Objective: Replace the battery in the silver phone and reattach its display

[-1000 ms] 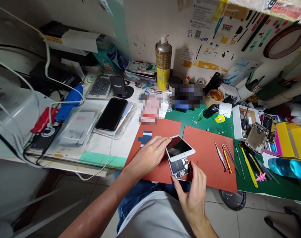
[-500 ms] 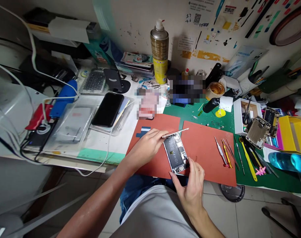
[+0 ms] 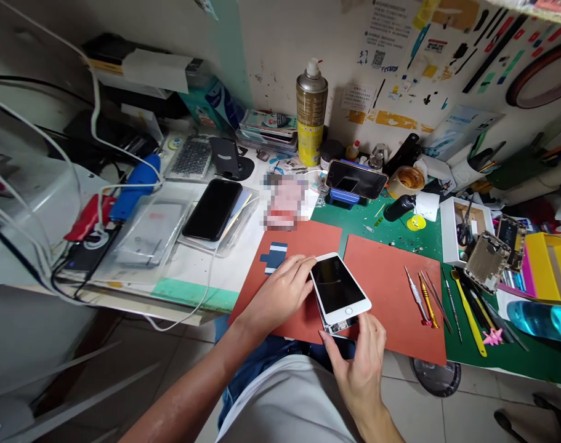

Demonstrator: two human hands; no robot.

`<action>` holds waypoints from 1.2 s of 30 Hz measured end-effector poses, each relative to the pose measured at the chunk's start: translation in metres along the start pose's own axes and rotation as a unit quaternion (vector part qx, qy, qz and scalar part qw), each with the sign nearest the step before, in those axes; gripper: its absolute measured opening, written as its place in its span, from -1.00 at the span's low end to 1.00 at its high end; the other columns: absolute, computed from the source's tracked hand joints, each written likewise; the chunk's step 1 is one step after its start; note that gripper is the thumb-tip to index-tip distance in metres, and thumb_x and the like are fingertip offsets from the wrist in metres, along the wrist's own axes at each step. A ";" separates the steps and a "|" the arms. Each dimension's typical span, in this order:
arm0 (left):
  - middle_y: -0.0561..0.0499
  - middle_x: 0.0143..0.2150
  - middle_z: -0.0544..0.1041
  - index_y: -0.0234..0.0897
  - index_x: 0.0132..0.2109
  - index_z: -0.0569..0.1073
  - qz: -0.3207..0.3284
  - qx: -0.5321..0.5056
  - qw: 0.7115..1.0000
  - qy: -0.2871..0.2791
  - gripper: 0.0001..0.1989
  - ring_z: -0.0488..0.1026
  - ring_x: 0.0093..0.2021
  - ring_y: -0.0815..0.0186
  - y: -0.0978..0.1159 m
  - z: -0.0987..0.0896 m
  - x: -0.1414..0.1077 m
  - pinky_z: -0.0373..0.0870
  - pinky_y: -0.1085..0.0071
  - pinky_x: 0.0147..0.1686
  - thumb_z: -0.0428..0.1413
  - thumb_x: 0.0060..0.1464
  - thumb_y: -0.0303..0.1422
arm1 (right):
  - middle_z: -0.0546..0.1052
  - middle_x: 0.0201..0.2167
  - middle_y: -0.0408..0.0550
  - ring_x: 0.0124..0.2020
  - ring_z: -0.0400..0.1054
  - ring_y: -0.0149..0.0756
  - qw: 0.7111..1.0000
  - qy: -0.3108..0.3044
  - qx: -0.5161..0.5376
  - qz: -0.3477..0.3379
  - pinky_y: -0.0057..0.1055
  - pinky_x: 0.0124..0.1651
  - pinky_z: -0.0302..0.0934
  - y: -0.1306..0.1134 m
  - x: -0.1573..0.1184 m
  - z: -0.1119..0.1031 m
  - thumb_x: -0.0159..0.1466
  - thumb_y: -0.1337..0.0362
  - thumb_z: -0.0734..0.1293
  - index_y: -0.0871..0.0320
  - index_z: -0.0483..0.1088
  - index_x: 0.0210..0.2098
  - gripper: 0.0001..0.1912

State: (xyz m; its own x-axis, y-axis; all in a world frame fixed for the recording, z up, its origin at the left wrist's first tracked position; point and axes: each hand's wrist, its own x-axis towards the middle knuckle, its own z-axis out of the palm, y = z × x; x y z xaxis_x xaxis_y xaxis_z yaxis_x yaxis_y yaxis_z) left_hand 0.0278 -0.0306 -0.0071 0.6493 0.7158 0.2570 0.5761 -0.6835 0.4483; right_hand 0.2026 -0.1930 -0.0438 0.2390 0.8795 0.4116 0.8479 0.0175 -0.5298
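A white-framed phone screen (image 3: pixel 339 284) with a round home button lies tilted over the opened phone body (image 3: pixel 339 326). Only the lower end of the body shows, with small metal parts; its battery is hidden beneath the screen. My left hand (image 3: pixel 289 288) grips the screen's upper left edge with closed fingers. At the lower end, my right hand (image 3: pixel 359 351) holds the phone body between thumb and fingers. Both hands are over the reddish-brown mat (image 3: pixel 391 283). A dark blue adhesive piece with white strips (image 3: pixel 276 257) lies by my left hand.
Screwdrivers and tweezers (image 3: pixel 421 298) lie on the mat's right, beside a yellow brush (image 3: pixel 468 314). A black phone (image 3: pixel 213 209) rests on the left. Behind stand a spray can (image 3: pixel 311 114) and a phone on a blue stand (image 3: pixel 356 179). A white cable (image 3: pixel 206 283) crosses the table edge.
The screen has swung down from standing nearly edge-on to covering the phone's inside. My left hand turned with it; my right hand stays at the lower end. The camera view has shifted slightly.
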 end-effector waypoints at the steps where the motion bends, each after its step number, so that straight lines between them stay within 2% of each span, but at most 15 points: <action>1: -0.23 0.19 0.54 -0.32 0.33 0.27 -0.006 -0.004 1.000 0.001 -0.63 0.49 0.25 0.04 0.000 0.001 -0.001 0.52 0.06 0.22 -0.03 0.46 -0.39 | 0.50 0.09 0.37 0.12 0.36 0.15 1.000 0.002 0.002 0.003 0.19 0.08 0.39 0.000 0.000 0.000 0.33 0.06 0.52 0.30 0.13 0.46 -0.12; 8: -0.26 0.31 0.48 -0.30 0.34 0.24 -0.011 0.002 1.000 -0.002 -0.58 0.41 0.35 0.00 -0.001 0.008 -0.011 0.49 0.00 0.28 0.07 0.42 -0.38 | 0.43 0.23 0.45 0.22 0.38 0.21 0.995 0.065 0.070 0.001 0.22 0.14 0.42 -0.006 0.012 -0.007 0.24 0.01 0.58 0.29 0.06 0.50 0.05; 16: -0.27 0.37 0.44 -0.31 0.33 0.28 -0.007 0.010 1.000 0.020 -0.59 0.41 0.36 -0.02 -0.003 0.016 -0.016 0.48 -0.06 0.28 0.07 0.41 -0.40 | 0.53 0.03 0.34 0.03 0.48 0.13 0.989 0.101 0.066 -0.080 0.08 -0.06 0.52 0.010 0.023 0.001 0.29 -0.02 0.53 0.31 0.18 0.44 -0.08; 36: -0.23 0.35 0.48 -0.28 0.28 0.37 -0.005 -0.010 0.999 0.031 -0.63 0.45 0.31 0.00 -0.005 0.015 -0.015 0.51 -0.04 0.25 0.11 0.39 -0.40 | 0.54 0.06 0.33 0.06 0.47 0.13 0.988 0.088 0.084 -0.091 0.11 -0.02 0.51 0.014 0.023 0.006 0.33 0.01 0.49 0.29 0.23 0.41 -0.19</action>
State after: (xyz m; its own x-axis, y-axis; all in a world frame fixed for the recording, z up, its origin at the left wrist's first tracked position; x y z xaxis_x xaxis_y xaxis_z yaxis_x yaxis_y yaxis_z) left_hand 0.0226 -0.0406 -0.0262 0.6119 0.7299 0.3048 0.5709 -0.6742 0.4685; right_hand 0.2170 -0.1698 -0.0465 0.1801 0.7587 0.6260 0.7971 0.2603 -0.5449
